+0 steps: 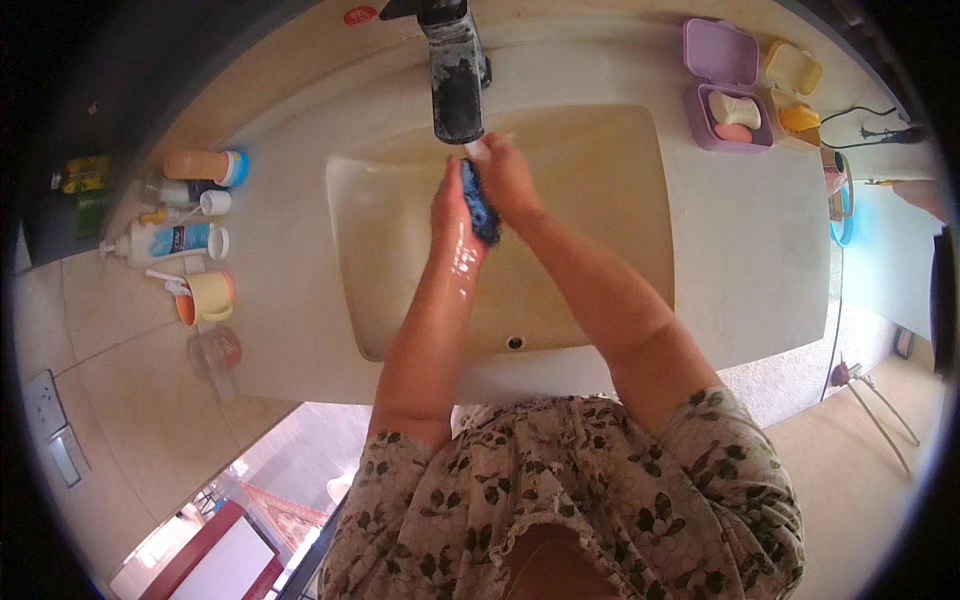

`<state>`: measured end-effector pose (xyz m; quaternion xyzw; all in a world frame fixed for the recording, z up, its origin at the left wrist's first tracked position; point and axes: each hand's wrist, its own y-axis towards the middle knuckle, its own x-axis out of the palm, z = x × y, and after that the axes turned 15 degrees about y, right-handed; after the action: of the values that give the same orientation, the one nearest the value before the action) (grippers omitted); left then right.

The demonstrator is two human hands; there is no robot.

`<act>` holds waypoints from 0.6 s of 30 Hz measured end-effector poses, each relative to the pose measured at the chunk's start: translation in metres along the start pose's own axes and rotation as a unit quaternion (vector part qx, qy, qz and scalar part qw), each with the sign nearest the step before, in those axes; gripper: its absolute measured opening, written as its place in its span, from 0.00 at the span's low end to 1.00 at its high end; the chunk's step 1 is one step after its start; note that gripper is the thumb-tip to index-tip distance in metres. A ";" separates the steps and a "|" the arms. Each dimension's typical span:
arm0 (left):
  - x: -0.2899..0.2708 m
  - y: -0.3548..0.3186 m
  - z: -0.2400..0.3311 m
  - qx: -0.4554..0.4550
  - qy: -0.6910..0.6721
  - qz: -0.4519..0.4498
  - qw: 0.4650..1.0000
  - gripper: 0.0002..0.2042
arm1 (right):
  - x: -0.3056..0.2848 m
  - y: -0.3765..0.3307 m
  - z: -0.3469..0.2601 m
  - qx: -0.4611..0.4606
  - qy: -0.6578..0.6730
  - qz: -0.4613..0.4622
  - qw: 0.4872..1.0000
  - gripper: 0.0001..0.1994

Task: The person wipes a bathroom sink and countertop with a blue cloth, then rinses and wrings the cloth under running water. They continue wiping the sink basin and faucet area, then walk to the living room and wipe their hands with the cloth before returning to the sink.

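A cream sink basin (600, 240) fills the frame's centre, a dark faucet (457, 75) at top. Under the spout, the right hand (508, 178) curls around a blue sponge (481, 203), pressing it against the wet, open left hand (450, 212) — scrubbing looks midway, no suds visible yet.

The sink (600, 200) sat below the faucet (457, 85). Bottles (175, 242) stood left of it, a soap box (727, 90) right.
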<state>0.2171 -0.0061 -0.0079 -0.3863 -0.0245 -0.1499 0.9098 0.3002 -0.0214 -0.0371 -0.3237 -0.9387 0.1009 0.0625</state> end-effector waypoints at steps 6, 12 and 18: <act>-0.024 -0.014 0.015 0.101 0.022 -0.161 0.981 0.17 | -0.039 -0.003 -0.016 0.116 0.203 -0.151 0.960 0.21; -0.037 -0.004 0.008 0.132 -0.034 -0.154 0.979 0.14 | -0.050 0.003 -0.026 0.066 0.246 -0.075 0.964 0.15; -0.080 0.068 -0.016 0.151 -0.216 -0.414 0.871 0.15 | 0.016 -0.074 -0.034 -0.353 -0.079 -0.043 0.931 0.12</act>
<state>0.1596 0.0476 -0.0791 -0.2218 -0.4005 -0.4206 0.7833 0.2498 -0.0636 0.0140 -0.2755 -0.9286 -0.2141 -0.1260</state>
